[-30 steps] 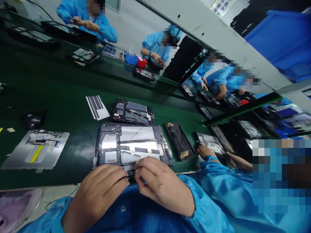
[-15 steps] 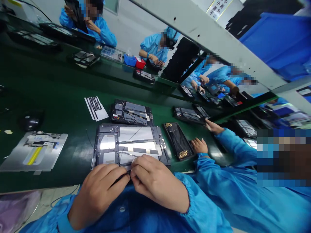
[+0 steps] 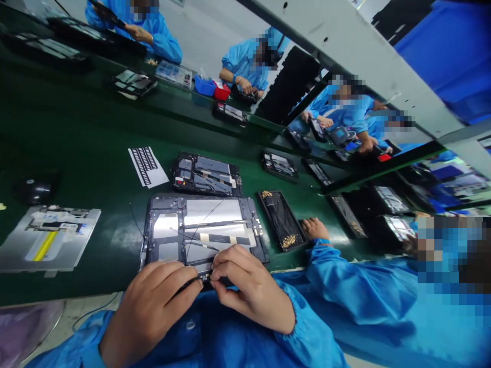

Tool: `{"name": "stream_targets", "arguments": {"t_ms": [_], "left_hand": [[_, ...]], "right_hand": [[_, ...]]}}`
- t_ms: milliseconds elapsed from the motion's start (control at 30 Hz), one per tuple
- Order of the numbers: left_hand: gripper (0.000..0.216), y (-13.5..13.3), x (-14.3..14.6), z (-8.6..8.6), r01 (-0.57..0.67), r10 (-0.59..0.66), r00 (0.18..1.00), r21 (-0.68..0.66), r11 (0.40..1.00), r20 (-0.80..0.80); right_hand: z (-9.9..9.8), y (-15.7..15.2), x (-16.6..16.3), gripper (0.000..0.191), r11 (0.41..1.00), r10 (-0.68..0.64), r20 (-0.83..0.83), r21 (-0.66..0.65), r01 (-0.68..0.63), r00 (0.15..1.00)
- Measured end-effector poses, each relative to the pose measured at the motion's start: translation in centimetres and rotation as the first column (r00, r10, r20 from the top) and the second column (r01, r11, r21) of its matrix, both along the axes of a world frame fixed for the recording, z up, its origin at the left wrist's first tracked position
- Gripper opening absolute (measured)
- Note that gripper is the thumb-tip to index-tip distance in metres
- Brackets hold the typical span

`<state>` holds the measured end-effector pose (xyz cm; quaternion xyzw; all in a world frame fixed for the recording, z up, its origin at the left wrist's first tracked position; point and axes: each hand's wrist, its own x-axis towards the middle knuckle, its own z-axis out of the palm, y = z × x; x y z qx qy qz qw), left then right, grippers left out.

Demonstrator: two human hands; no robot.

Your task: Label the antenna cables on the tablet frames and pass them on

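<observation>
While our left hand (image 3: 153,301) pinches a narrow black strip (image 3: 187,282) between thumb and curled fingers, our right hand (image 3: 251,289) brings its bent fingertips together just beside it; we cannot tell whether these grip anything, nor whether the strip is a part of the device or a separate piece. Both hands work at the near side of the opened flat black-and-silver rectangular device (image 3: 215,210), which lies by the near edge of the glossy dark green table (image 3: 92,163). Thin black wires (image 3: 199,239) run loosely over its silver panels.

Behind it, farther from that edge, we see a second opened dark grey rectangular device (image 3: 215,166). To the right stands a shallow black rectangular tray (image 3: 295,217) holding black cables with gold-coloured ends (image 3: 288,241), and a co-worker's hand (image 3: 315,228) rests beside its right side. Toward the left of the near edge, we have a flat silver metal panel (image 3: 74,250) bearing a bright yellow strip (image 3: 45,246); behind it sits a rounded glossy black object (image 3: 36,188).
</observation>
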<state>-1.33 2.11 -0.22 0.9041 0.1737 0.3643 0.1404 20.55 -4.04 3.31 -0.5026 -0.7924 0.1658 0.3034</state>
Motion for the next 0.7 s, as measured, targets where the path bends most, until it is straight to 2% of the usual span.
{"name": "stream_targets", "arguments": {"t_ms": [200,467,533,633,700], "left_hand": [[0.028,-0.1,0.0,-0.5,-0.006,0.006,1.000,-0.035,0.999,-0.002],[0.027,0.0,-0.2,-0.3,0.012,-0.012,1.000,-0.056,0.998,-0.008],[0.027,-0.1,-0.3,-0.5,0.004,-0.004,1.000,-0.079,0.997,-0.005],[0.023,-0.2,-0.2,-1.0,-0.010,0.010,1.000,-0.121,0.993,-0.001],[0.019,-0.3,0.0,-1.1,-0.017,0.017,1.000,-0.122,0.992,0.001]], "right_hand": [[-0.7,-0.2,-0.1,0.011,0.999,-0.015,0.003,0.040,0.015,1.000],[-1.3,-0.7,-0.3,0.013,0.992,-0.042,-0.006,0.116,0.042,0.999],[-1.7,-0.7,0.1,0.016,0.979,-0.012,0.037,0.203,0.004,0.999],[-2.9,-0.6,0.6,0.021,0.920,0.034,0.133,0.383,-0.083,0.991],[-3.7,-0.7,0.6,0.025,0.889,0.039,0.163,0.444,-0.109,0.986]]}}
